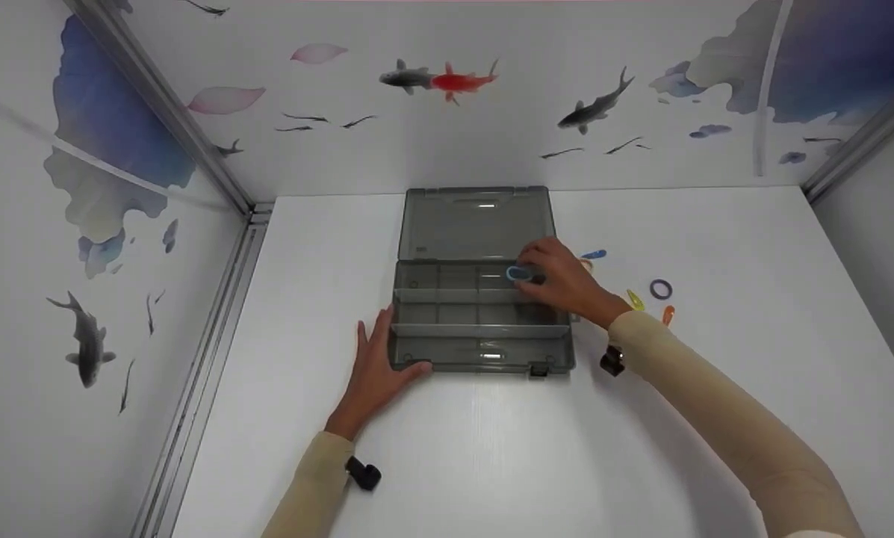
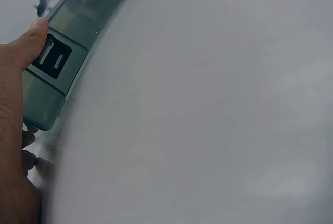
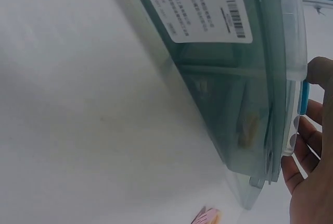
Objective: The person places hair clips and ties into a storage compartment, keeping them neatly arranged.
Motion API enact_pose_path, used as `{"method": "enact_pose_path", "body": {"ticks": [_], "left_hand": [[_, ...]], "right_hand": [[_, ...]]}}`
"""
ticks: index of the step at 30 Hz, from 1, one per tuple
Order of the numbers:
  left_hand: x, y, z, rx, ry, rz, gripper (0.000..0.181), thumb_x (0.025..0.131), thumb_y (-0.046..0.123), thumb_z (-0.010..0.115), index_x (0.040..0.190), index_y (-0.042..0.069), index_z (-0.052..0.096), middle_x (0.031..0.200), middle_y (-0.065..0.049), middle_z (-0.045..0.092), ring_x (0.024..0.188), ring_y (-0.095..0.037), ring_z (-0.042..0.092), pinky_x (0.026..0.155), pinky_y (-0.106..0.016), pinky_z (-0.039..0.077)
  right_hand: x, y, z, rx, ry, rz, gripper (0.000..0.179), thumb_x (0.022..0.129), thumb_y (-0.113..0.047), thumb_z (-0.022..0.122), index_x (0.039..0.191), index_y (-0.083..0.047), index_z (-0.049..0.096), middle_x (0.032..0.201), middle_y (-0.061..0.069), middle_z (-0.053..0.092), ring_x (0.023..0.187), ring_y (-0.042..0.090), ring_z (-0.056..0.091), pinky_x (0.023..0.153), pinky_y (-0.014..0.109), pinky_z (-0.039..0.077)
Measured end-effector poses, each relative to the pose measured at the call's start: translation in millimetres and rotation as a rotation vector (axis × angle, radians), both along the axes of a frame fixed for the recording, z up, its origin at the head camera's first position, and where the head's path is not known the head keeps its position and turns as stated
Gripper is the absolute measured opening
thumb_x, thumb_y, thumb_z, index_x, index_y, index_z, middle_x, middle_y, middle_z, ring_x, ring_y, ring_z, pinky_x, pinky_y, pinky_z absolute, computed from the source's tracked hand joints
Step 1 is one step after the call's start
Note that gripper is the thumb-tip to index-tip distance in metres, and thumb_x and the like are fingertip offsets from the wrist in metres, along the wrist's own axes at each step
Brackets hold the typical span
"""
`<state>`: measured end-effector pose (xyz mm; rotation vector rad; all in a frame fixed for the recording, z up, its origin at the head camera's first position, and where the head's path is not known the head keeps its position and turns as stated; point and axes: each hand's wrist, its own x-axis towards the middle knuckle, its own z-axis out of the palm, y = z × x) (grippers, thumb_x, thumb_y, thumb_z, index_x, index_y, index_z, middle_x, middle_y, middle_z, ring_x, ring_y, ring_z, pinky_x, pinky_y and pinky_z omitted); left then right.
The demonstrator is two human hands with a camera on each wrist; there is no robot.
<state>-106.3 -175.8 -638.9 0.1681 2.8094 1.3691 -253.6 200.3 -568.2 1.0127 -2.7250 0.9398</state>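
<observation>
A grey see-through divided storage box (image 1: 482,329) lies open on the white table, its lid (image 1: 476,224) folded back toward the rear wall. My left hand (image 1: 376,381) rests at the box's front left corner, fingers stretched along the left side and thumb on the front edge. In the left wrist view the thumb (image 2: 34,41) lies beside the dark latch (image 2: 52,57). My right hand (image 1: 562,276) pinches a light blue ring (image 1: 509,273), which looks like a hair tie, over the rear right compartments. The right wrist view shows the blue ring (image 3: 304,98) at the fingertips, partly hidden.
Right of the box lie a blue hair clip (image 1: 594,255), a yellow clip (image 1: 635,300), an orange clip (image 1: 668,314) and a purple ring (image 1: 661,289). A printed label (image 3: 208,10) sticks to the box. Walls with painted fish enclose the table at the back and sides.
</observation>
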Motion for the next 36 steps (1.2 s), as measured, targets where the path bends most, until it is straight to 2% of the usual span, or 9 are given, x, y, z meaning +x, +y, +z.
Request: {"method": "enact_pose_path", "body": {"ticks": [8,12,18,25,36], "left_hand": [[-1.0,0.4,-0.8,0.013,-0.011,0.004,0.124,0.087,0.066,0.087,0.179,0.028,0.015,0.184,-0.011,0.014,0.167,-0.050,-0.013,0.127,-0.078,0.017],[0.1,1.6,-0.8,0.019,-0.025,0.010,0.123,0.087,0.067,0.087,0.179,0.029,0.014,0.185,-0.009,0.013,0.167,-0.049,-0.013,0.127,-0.077,0.016],[0.2,3.7,1.7,0.034,-0.024,0.005,0.124,0.086,0.067,0.087,0.179,0.027,0.016,0.184,-0.013,0.015,0.166,-0.054,-0.012,0.126,-0.079,0.016],[-3.1,3.7,0.7,0.021,-0.021,0.002,0.124,0.086,0.067,0.088,0.179,0.026,0.016,0.184,-0.013,0.016,0.166,-0.054,-0.010,0.127,-0.077,0.018],[0.6,-0.1,2.8,0.023,-0.039,0.014,0.124,0.086,0.067,0.088,0.179,0.030,0.015,0.185,-0.009,0.015,0.167,-0.050,-0.012,0.128,-0.076,0.017]], "right_hand": [[-5.1,-25,8.5,0.047,-0.020,0.042,0.032,0.101,-0.021,0.083,0.120,0.003,0.075,0.133,0.020,0.065,0.122,0.038,0.060,0.105,0.055,0.053],[-8.4,-40,8.1,0.064,0.003,0.077,0.034,0.100,-0.020,0.084,0.120,0.005,0.074,0.132,0.022,0.065,0.123,0.040,0.061,0.106,0.055,0.052],[-11.8,-55,8.7,0.060,0.031,0.118,0.031,0.100,-0.018,0.084,0.116,0.006,0.074,0.129,0.023,0.066,0.121,0.041,0.061,0.105,0.057,0.052],[-14.6,-69,16.4,0.067,0.001,0.135,0.028,0.102,-0.020,0.081,0.117,0.004,0.073,0.128,0.021,0.066,0.121,0.039,0.060,0.105,0.056,0.051],[-22.1,-103,7.3,0.074,0.039,0.173,0.025,0.103,-0.019,0.080,0.114,0.003,0.074,0.121,0.020,0.068,0.116,0.038,0.063,0.102,0.055,0.053]]}}
